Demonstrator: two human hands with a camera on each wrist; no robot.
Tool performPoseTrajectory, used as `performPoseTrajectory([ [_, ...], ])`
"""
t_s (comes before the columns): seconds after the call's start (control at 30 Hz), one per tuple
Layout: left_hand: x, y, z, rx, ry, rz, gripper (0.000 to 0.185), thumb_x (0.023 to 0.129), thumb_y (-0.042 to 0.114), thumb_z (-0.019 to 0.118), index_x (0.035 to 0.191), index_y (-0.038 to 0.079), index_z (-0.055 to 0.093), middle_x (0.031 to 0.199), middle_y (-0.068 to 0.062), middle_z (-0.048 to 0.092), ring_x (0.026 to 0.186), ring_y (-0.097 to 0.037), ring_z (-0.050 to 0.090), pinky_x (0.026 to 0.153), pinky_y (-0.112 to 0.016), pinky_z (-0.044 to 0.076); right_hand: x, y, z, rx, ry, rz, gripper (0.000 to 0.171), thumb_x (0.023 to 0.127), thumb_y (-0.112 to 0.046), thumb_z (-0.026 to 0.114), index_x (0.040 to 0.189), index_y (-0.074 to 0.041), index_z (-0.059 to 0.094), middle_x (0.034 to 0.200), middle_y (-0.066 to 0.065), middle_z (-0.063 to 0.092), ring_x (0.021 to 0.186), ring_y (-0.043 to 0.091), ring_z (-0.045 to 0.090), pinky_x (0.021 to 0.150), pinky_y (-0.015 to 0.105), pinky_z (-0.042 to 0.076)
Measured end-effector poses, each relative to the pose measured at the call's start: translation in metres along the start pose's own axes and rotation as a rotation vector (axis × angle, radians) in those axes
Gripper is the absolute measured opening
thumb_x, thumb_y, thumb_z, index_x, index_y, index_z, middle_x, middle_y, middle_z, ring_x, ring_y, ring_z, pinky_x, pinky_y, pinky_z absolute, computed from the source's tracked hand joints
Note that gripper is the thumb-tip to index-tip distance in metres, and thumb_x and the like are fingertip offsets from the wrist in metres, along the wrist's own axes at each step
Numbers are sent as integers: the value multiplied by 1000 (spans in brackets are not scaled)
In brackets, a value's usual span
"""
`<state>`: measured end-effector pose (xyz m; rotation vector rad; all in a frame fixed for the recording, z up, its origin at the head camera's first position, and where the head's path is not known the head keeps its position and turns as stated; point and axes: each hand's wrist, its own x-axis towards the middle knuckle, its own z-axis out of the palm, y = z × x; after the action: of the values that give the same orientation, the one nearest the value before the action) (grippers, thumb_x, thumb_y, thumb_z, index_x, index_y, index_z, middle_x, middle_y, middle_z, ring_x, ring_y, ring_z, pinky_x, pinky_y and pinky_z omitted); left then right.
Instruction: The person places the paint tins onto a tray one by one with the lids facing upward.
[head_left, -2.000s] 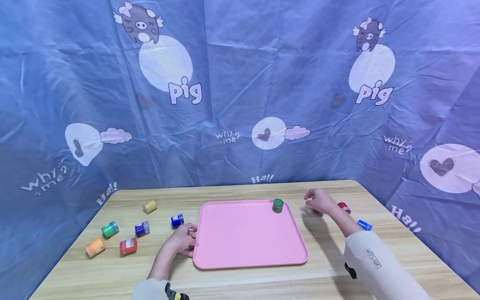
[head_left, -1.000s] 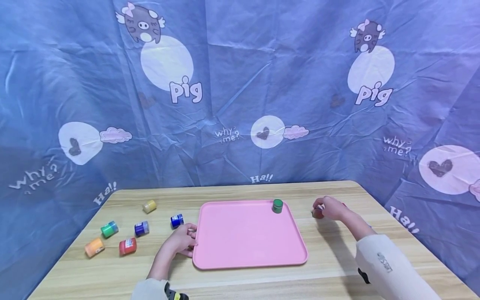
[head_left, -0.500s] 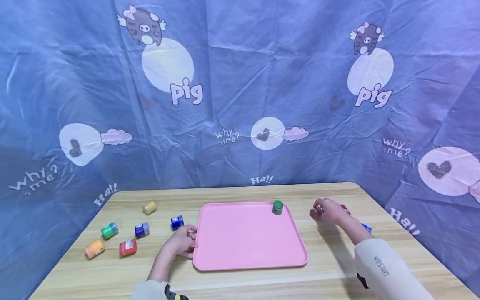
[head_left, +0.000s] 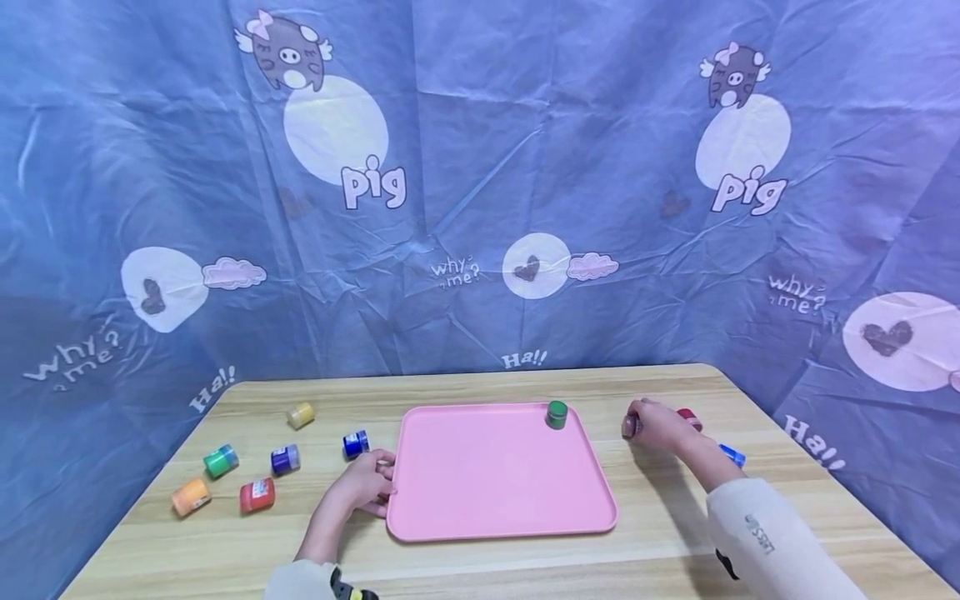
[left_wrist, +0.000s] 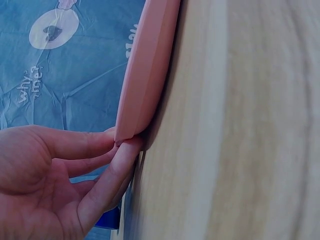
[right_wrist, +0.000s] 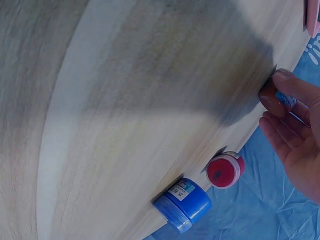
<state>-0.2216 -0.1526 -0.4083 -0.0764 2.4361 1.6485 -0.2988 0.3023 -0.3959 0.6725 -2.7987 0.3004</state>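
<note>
My left hand [head_left: 358, 483] pinches the left edge of a pink tray [head_left: 495, 475], thumb on one face and fingers on the other in the left wrist view. A green paint jar [head_left: 557, 415] stands upright in the tray's far right corner. To the right of the tray, my right hand [head_left: 662, 428] grips a small brown paint jar [right_wrist: 271, 99] between thumb and fingers, at or just above the table; the fingers partly cover it. Just beyond that hand lie a red paint jar [right_wrist: 223, 171] and a blue paint jar [right_wrist: 186, 202].
Left of the tray, several paint jars lie on the wooden table [head_left: 465, 571]: yellow [head_left: 301, 415], green [head_left: 221, 461], orange [head_left: 191, 497], red [head_left: 257, 495], purple-blue [head_left: 285, 459]. A dark blue jar [head_left: 356, 444] is near my left hand. A blue cloth [head_left: 480, 325] hangs behind.
My right hand has come down onto the brown paint jar, taken hold of it and turned it slightly. My left hand has kept its place on the tray edge.
</note>
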Motion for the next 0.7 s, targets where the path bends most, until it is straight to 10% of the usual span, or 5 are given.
performPoseTrajectory([
  [0.7,1,0,-2,-2,-10,-1,48,72,-19,51,119,-15,41,84,-13,48,63,-22,55,51,-33,54,6,-4,-5,24,-10,-52,15,64,1,66,75,-2,57,69,2,54,64,21,54,60,38,48],
])
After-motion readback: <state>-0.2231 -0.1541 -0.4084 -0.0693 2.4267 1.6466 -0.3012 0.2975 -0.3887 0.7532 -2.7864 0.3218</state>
